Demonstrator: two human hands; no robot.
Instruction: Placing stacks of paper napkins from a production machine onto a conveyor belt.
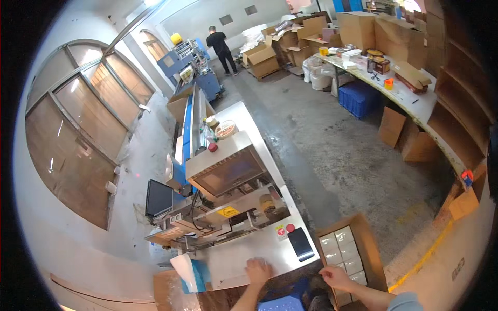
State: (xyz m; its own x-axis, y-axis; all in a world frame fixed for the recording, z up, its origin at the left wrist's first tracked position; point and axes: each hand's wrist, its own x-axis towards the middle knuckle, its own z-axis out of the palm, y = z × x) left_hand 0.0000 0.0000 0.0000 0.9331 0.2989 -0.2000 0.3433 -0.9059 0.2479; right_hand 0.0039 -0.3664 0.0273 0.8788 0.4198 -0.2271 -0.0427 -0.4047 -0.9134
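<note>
The left hand [258, 270] lies flat, fingers spread, on a pale flat packet [249, 265] at the near edge of the steel counter [228, 262], pressing on it rather than gripping. The right hand [334, 277] rests with its fingers curled over the near rim of an open cardboard carton [374, 243] standing on the floor just right of the counter; whether it grips the rim cannot be told. Inside the carton, white boxes [340, 249] sit packed in rows. A black phone [301, 243] lies on the counter near a red button [290, 227]. Beyond them stands a steel packaging machine [225, 168] with a hood, and a blue conveyor line [188, 116] runs away from it. The room is a workshop with a grey concrete floor [332, 140], arched windows [83, 124] on the left and a long workbench [410, 96] on the right. Stacked cardboard boxes [290, 44] fill the far end, where a person in black [220, 49] stands.
</note>
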